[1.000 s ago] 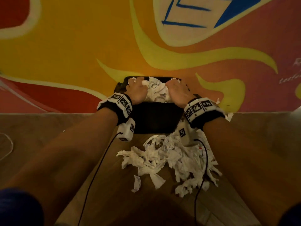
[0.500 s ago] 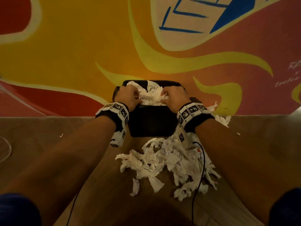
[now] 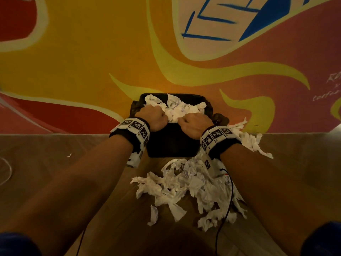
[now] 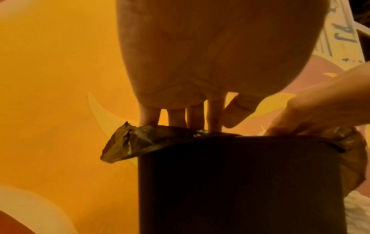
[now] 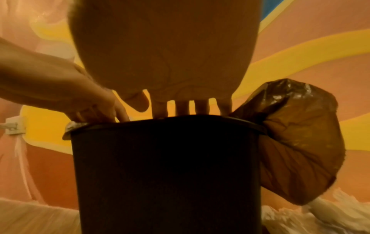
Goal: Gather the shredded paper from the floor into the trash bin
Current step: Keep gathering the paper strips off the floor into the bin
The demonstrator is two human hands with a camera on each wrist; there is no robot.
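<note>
A black trash bin [image 3: 171, 141] with a dark liner bag [image 5: 296, 142] stands on the floor against the painted wall. White shredded paper [image 3: 177, 108] is heaped in its mouth. My left hand [image 3: 153, 117] and right hand [image 3: 195, 122] are side by side at the near rim, fingers pointing down into that paper. In the wrist views the left fingers [image 4: 194, 117] and right fingers [image 5: 182, 109] run straight down behind the rim, thumbs free and tips hidden. A big pile of shredded paper [image 3: 188, 185] lies on the floor in front of the bin.
More strips [image 3: 249, 139] lie right of the bin by the wall. A small scrap [image 3: 69, 155] and a white cord [image 3: 7, 169] are on the wooden floor at left. A black wrist cable [image 3: 228, 200] hangs over the pile.
Both hands have come closer together and lower at the bin's near rim. The paper between them has sunk and spread across the bin's mouth.
</note>
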